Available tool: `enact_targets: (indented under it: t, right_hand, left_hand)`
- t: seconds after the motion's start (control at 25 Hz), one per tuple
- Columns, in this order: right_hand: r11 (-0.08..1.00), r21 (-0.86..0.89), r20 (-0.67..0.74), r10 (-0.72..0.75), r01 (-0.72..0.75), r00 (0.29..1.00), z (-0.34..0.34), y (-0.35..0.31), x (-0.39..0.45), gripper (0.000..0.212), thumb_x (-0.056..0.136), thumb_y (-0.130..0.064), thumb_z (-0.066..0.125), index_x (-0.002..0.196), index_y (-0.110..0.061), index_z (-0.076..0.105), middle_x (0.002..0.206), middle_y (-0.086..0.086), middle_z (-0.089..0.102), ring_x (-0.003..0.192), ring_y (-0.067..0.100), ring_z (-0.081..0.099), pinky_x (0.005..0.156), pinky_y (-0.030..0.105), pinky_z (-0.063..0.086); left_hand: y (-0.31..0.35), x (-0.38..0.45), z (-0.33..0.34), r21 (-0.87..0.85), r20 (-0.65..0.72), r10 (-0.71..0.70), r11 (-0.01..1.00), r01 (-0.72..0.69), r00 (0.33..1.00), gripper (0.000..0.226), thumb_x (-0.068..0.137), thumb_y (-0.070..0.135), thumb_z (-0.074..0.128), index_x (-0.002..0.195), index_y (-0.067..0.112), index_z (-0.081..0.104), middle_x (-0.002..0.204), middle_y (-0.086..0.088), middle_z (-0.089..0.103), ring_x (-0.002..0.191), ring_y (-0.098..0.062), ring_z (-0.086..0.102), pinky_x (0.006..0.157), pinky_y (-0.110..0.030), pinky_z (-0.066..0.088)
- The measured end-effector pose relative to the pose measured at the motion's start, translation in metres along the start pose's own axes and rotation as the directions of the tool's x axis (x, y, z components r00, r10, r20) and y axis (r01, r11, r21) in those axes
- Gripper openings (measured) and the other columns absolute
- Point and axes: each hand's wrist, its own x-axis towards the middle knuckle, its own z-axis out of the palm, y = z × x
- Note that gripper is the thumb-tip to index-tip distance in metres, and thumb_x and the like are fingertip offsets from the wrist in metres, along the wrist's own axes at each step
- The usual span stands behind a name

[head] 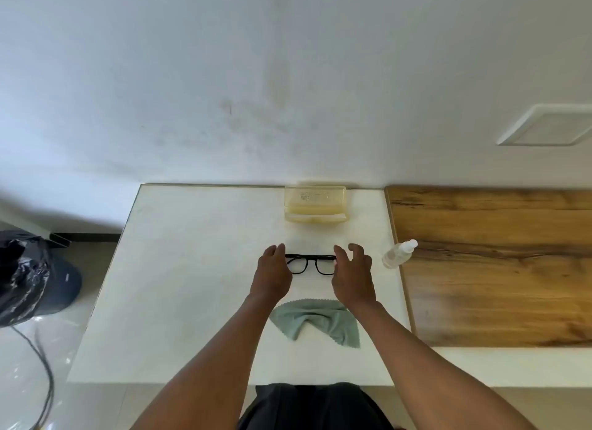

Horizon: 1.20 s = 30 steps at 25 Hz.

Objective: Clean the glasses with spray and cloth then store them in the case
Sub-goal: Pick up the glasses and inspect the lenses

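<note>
Evidently the layout served the job: the glasses [310, 264] lay mid-table [192, 269], lenses facing the person, with the cloth [317, 322] just nearer, the spray [398, 254] lying on its side to the right, and the case [315, 204] open at the far edge, ready to receive them. Both arms reached forward. The left hand [272, 274] and right hand [352, 272] flanked the frame, fingers loosely spread and curled over its ends. Whether either had actually gripped it could not be told; likely a two-handed pickup.
</note>
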Motion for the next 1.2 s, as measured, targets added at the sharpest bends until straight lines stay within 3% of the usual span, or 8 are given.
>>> enact_targets:
  t: [0.32,0.44,0.52,0.6,0.8,0.92,1.08,1.2]
  right_hand:
    - [0.973,0.216,0.011,0.082,-0.082,0.997,0.009,0.009,0.015,0.045,0.091,0.005,0.037,0.132,-0.008,0.049,0.122,0.019,0.047,0.114,0.031,0.048,0.094,0.028,0.037]
    - [0.967,0.232,-0.008,0.110,-0.105,0.994,0.010,0.007,0.017,0.041,0.093,0.002,0.037,0.130,-0.006,0.051,0.121,0.020,0.048,0.113,0.033,0.048,0.094,0.029,0.037]
    - [0.966,0.235,-0.027,0.115,-0.106,0.993,0.010,0.005,0.017,0.039,0.093,0.001,0.037,0.128,-0.005,0.053,0.121,0.021,0.049,0.112,0.034,0.049,0.094,0.030,0.037]
    - [0.964,0.243,-0.050,0.121,-0.105,0.991,0.009,0.005,0.017,0.038,0.093,0.002,0.038,0.126,-0.005,0.055,0.120,0.021,0.050,0.111,0.034,0.050,0.093,0.030,0.037]
    - [0.960,0.270,-0.102,0.111,-0.080,0.989,0.001,0.002,0.013,0.034,0.092,0.002,0.040,0.119,-0.003,0.059,0.116,0.022,0.051,0.107,0.036,0.053,0.091,0.034,0.040]
    - [0.959,0.279,-0.132,0.094,-0.054,0.987,-0.006,-0.001,0.011,0.028,0.093,-0.003,0.043,0.112,-0.003,0.063,0.111,0.022,0.053,0.104,0.035,0.053,0.088,0.034,0.041]
    - [0.944,0.326,-0.180,0.104,-0.040,0.978,-0.015,-0.009,0.006,0.024,0.094,-0.016,0.048,0.103,-0.003,0.066,0.103,0.021,0.059,0.100,0.030,0.052,0.079,0.028,0.036]
    - [0.932,0.362,-0.235,0.108,-0.016,0.966,-0.023,-0.013,0.001,0.020,0.092,-0.017,0.053,0.093,-0.001,0.066,0.096,0.020,0.061,0.093,0.029,0.053,0.067,0.021,0.027]
  left_hand:
    - [0.000,0.012,0.003,-0.216,-0.085,-0.147,0.968,0.126,0.985,0.035,0.094,0.001,0.039,0.127,0.000,0.051,0.128,-0.019,0.055,0.122,-0.031,0.046,0.098,-0.026,0.033]
    - [-0.002,0.013,0.004,-0.299,-0.075,-0.194,0.940,0.163,0.978,0.026,0.090,0.000,0.039,0.092,0.001,0.065,0.088,-0.020,0.062,0.089,-0.035,0.052,0.073,-0.031,0.040]
    - [-0.001,0.013,0.002,-0.300,-0.076,-0.205,0.938,0.174,0.976,0.027,0.086,-0.001,0.037,0.063,0.006,0.048,0.059,-0.010,0.041,0.067,-0.027,0.036,0.056,-0.030,0.026]
    - [0.002,0.010,-0.002,-0.289,-0.064,-0.210,0.940,0.183,0.976,0.034,0.086,0.000,0.036,0.054,0.011,0.032,0.053,-0.005,0.029,0.059,-0.022,0.027,0.052,-0.031,0.019]
    - [0.001,0.003,-0.005,-0.427,-0.043,-0.307,0.866,0.260,0.951,0.033,0.087,0.005,0.040,0.055,0.009,0.038,0.057,-0.007,0.036,0.058,-0.020,0.026,0.043,-0.024,0.019]
    - [0.001,-0.004,-0.009,-0.557,-0.035,-0.382,0.774,0.299,0.924,0.025,0.088,0.009,0.045,0.068,0.002,0.059,0.067,-0.013,0.055,0.066,-0.024,0.041,0.049,-0.025,0.030]
    - [0.004,-0.015,-0.022,-0.699,-0.034,-0.419,0.659,0.278,0.908,0.020,0.087,0.012,0.056,0.068,0.012,0.061,0.064,-0.007,0.062,0.062,-0.021,0.056,0.065,-0.025,0.046]
    - [0.007,-0.025,-0.031,-0.743,-0.039,-0.396,0.625,0.238,0.918,0.003,0.085,0.010,0.062,0.086,0.008,0.064,0.070,-0.006,0.063,0.057,-0.017,0.057,0.066,-0.026,0.052]
